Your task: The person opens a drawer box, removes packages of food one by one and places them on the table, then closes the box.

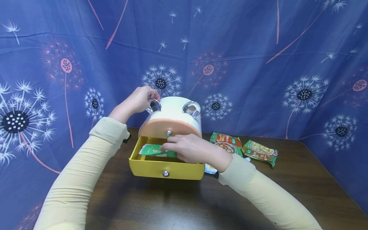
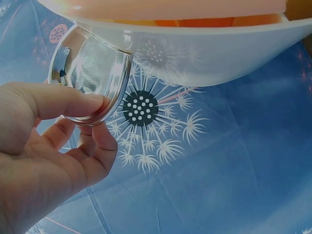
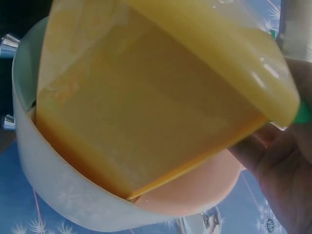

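A rounded white storage box point(image 1: 172, 107) with two silver ears stands on the table, its yellow drawer point(image 1: 184, 170) pulled out. My left hand point(image 1: 140, 98) holds the box's left silver ear point(image 2: 92, 68), thumb on its front face and fingers behind the rim. My right hand point(image 1: 191, 147) reaches into the drawer and grips a green packet point(image 1: 152, 149), which lies slantwise inside. In the right wrist view the drawer mostly covers the packet; only a green bit point(image 3: 303, 113) shows beside the right hand point(image 3: 282, 170).
Above the open drawer is a peach drawer front point(image 1: 155, 127) with a silver knob. Right of the box lie a green and red food packet point(image 1: 228, 143), another food packet point(image 1: 260, 151) and a partly covered blue-white packet point(image 1: 210, 169). A blue dandelion-print cloth point(image 1: 244, 80) hangs behind the table.
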{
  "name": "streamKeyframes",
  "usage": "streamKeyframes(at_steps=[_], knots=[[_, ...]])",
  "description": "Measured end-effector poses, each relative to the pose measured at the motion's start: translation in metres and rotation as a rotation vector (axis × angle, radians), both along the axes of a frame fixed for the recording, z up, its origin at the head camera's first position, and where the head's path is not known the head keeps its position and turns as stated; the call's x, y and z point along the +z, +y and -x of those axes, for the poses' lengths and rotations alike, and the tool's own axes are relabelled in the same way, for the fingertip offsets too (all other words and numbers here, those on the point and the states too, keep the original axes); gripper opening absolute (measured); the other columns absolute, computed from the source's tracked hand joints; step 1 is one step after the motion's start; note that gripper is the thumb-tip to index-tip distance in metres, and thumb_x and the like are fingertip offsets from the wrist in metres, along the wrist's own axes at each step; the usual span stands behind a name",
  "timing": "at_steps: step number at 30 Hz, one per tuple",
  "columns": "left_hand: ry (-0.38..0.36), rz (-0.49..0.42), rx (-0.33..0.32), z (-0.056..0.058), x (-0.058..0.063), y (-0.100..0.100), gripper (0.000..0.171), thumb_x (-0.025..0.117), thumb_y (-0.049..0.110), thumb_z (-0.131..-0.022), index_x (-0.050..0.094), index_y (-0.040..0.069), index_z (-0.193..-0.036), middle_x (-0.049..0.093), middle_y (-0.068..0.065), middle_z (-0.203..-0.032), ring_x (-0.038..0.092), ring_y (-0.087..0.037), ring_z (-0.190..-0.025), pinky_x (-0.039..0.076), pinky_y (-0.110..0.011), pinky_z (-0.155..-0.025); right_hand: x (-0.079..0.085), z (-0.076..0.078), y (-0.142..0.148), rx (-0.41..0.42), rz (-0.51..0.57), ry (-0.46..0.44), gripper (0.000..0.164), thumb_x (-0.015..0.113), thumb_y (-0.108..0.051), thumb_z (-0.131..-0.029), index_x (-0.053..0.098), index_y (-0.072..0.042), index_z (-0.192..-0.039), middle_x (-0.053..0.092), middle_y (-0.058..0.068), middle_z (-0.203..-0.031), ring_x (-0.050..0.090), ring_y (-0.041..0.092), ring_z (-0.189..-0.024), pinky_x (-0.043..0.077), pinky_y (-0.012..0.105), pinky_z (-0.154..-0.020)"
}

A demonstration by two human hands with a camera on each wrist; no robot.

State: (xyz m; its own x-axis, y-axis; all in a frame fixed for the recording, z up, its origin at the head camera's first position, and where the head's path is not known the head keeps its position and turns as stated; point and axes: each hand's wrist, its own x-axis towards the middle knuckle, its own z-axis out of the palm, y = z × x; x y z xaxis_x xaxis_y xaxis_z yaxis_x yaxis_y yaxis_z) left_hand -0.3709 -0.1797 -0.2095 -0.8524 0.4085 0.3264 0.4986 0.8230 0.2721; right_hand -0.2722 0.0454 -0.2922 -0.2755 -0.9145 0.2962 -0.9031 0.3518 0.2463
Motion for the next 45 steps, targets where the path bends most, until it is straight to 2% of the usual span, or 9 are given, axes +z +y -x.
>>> streamKeyframes(at_steps=[10,18,28,35,45], knots=[[-0.006,0.012,0.007,0.000,0.000,0.000,0.045,0.041,-0.017,-0.074,0.067,0.014,-0.093,0.055,-0.008,-0.090,0.048,-0.023,-0.089,0.038,-0.035,-0.076,0.007,-0.012,0.001,0.020,0.049,0.100,0.038,0.068,-0.011,-0.081,0.058,-0.026,-0.114,0.061,-0.008,-0.103,0.055,0.011,-0.086,0.040,0.020,-0.052],[-0.021,0.008,0.017,-0.001,0.001,0.001,0.041,0.045,-0.017,-0.075,0.066,0.014,-0.093,0.055,-0.008,-0.089,0.047,-0.023,-0.089,0.038,-0.035,-0.076,0.012,-0.023,0.001,0.036,0.042,0.194,0.029,0.066,-0.016,-0.086,0.059,-0.026,-0.112,0.059,-0.007,-0.097,0.055,0.012,-0.088,0.038,0.020,-0.049],[-0.019,0.003,0.012,0.000,0.000,0.000,0.038,0.049,-0.015,-0.076,0.067,0.014,-0.093,0.054,-0.008,-0.089,0.047,-0.023,-0.089,0.038,-0.035,-0.077,0.019,-0.032,0.001,0.041,0.066,0.214,0.024,0.067,-0.027,-0.088,0.060,-0.026,-0.111,0.059,-0.008,-0.094,0.053,0.011,-0.084,0.037,0.020,-0.051],[-0.021,0.008,0.012,0.001,0.000,0.000,0.040,0.048,-0.016,-0.076,0.067,0.014,-0.094,0.053,-0.008,-0.089,0.046,-0.023,-0.090,0.037,-0.035,-0.077,0.027,-0.039,0.004,0.059,0.089,0.239,0.022,0.066,-0.023,-0.088,0.060,-0.024,-0.109,0.056,-0.008,-0.089,0.048,0.012,-0.076,0.033,0.020,-0.052],[-0.021,0.009,0.012,0.001,0.000,0.000,0.043,0.045,-0.017,-0.074,0.067,0.014,-0.094,0.053,-0.008,-0.090,0.046,-0.023,-0.090,0.037,-0.035,-0.076,0.036,-0.050,0.010,0.057,0.099,0.255,0.022,0.067,-0.021,-0.087,0.062,-0.025,-0.108,0.056,-0.009,-0.088,0.046,0.012,-0.073,0.031,0.020,-0.050]])
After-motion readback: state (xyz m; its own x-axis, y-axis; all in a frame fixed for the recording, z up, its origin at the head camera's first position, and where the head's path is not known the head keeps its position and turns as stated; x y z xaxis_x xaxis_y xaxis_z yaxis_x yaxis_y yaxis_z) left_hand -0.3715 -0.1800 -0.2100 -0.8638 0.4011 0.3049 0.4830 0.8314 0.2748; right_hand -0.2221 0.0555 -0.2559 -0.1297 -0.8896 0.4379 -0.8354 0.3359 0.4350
